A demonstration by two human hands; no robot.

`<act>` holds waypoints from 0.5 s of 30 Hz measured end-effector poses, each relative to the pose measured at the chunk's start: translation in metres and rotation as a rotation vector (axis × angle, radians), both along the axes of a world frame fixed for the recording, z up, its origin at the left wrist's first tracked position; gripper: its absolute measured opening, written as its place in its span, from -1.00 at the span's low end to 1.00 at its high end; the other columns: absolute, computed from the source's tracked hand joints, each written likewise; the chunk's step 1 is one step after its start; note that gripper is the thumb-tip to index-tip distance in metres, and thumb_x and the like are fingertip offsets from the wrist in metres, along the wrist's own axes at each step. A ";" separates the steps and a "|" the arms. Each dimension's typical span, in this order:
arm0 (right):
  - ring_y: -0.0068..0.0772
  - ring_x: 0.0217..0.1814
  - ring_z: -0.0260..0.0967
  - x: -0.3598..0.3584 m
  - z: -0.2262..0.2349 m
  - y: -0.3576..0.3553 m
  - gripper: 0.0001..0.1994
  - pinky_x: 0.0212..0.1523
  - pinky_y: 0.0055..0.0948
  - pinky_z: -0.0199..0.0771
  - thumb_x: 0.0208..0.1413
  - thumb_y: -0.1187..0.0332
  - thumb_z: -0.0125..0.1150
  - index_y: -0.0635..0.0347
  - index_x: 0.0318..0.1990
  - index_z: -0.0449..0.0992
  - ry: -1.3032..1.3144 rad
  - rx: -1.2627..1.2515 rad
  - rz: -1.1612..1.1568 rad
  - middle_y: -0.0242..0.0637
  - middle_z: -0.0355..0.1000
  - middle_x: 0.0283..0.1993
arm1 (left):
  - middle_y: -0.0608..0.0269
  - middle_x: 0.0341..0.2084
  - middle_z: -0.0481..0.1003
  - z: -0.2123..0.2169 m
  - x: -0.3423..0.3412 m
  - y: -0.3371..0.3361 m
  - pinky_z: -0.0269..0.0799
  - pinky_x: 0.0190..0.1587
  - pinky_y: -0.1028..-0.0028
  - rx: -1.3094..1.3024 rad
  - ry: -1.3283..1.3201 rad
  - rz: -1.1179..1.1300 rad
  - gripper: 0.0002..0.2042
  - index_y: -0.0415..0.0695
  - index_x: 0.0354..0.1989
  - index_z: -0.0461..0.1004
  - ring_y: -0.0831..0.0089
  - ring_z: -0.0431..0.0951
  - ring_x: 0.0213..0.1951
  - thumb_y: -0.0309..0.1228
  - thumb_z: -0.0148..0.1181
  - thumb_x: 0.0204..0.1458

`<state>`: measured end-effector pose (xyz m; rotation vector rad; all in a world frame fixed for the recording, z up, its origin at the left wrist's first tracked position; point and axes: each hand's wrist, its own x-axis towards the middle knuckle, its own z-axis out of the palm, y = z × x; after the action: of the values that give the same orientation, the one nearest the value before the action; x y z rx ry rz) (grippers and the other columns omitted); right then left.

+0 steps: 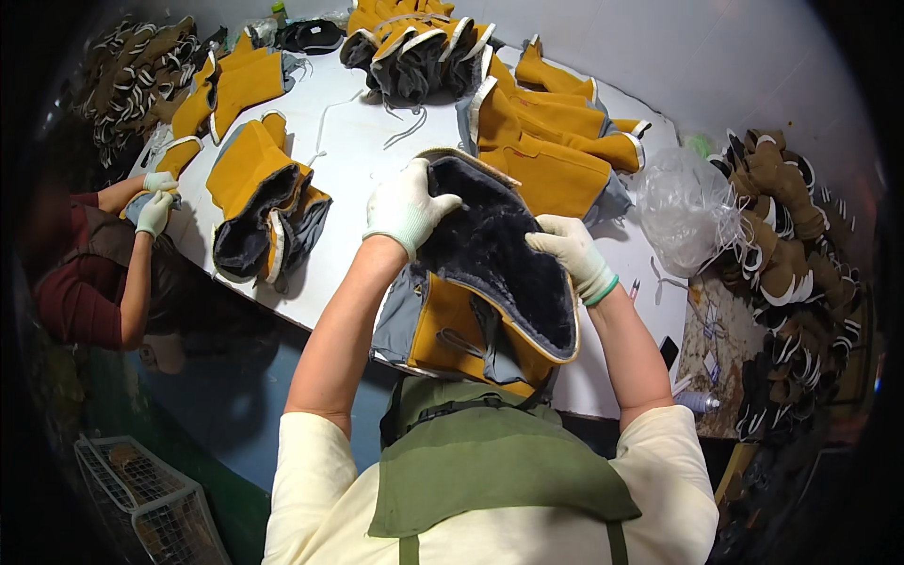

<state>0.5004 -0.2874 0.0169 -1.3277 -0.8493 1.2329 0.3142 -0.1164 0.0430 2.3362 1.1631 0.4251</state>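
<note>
Between my two white-gloved hands is a boot upper of mustard suede, its dark fur lining [480,226] spread toward me and a pale edge running round it. My left hand [407,209] is closed on its upper left edge, thumb lying over the fur. At the opposite edge, my right hand [573,252] grips it with the thumb on the lining. Under it, at the table's near edge, lies another mustard upper [443,325] with grey fabric and a lace loop, partly hidden.
On the white table [363,193] are a fur-lined pile [247,188], stacked uppers [551,174], a bundle [414,47] and a clear plastic bag [686,212]. Brown pieces [786,226] heap at right. A co-worker's gloved hands [155,209] work at left. A spray can [697,402] lies near right.
</note>
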 end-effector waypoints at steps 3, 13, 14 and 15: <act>-0.64 -0.33 0.42 -0.009 0.007 0.000 -0.78 -0.26 -0.59 0.43 0.09 0.42 0.23 0.38 -0.16 0.54 0.059 0.001 -0.029 -0.39 0.52 -0.29 | 0.02 -0.35 0.59 -0.019 -0.001 0.007 0.50 -0.18 0.42 -0.135 -0.178 -0.034 -0.62 -0.26 -0.07 0.51 0.36 0.60 -0.31 -0.32 0.33 -0.05; -0.67 -0.25 0.38 0.000 0.013 -0.003 -0.76 -0.19 -0.60 0.40 0.07 0.38 0.24 0.37 -0.16 0.55 -0.201 -0.059 -0.014 -0.44 0.49 -0.28 | 0.30 -0.31 0.54 -0.016 -0.004 -0.004 0.45 -0.20 0.58 -0.992 -0.836 -0.163 -0.76 -0.29 -0.11 0.48 0.60 0.51 -0.32 -0.41 0.21 0.10; -0.68 -0.24 0.38 -0.002 0.015 -0.002 -0.75 -0.18 -0.60 0.40 0.07 0.37 0.25 0.37 -0.16 0.55 -0.285 -0.059 -0.004 -0.45 0.49 -0.27 | 0.31 -0.34 0.53 -0.017 -0.003 -0.005 0.44 -0.22 0.59 -0.932 -0.827 -0.159 -0.76 -0.30 -0.12 0.49 0.62 0.49 -0.33 -0.42 0.20 0.10; -0.69 -0.23 0.37 -0.002 0.016 -0.001 -0.74 -0.17 -0.59 0.40 0.07 0.36 0.25 0.37 -0.15 0.54 -0.366 -0.057 0.005 -0.45 0.49 -0.26 | 0.32 -0.36 0.53 -0.017 -0.002 -0.006 0.44 -0.24 0.61 -0.871 -0.813 -0.154 -0.77 -0.32 -0.13 0.49 0.63 0.48 -0.34 -0.43 0.18 0.10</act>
<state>0.4984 -0.2885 0.0331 -1.6280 -1.0786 1.0379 0.3117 -0.1225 0.0265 1.2705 0.5711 0.5808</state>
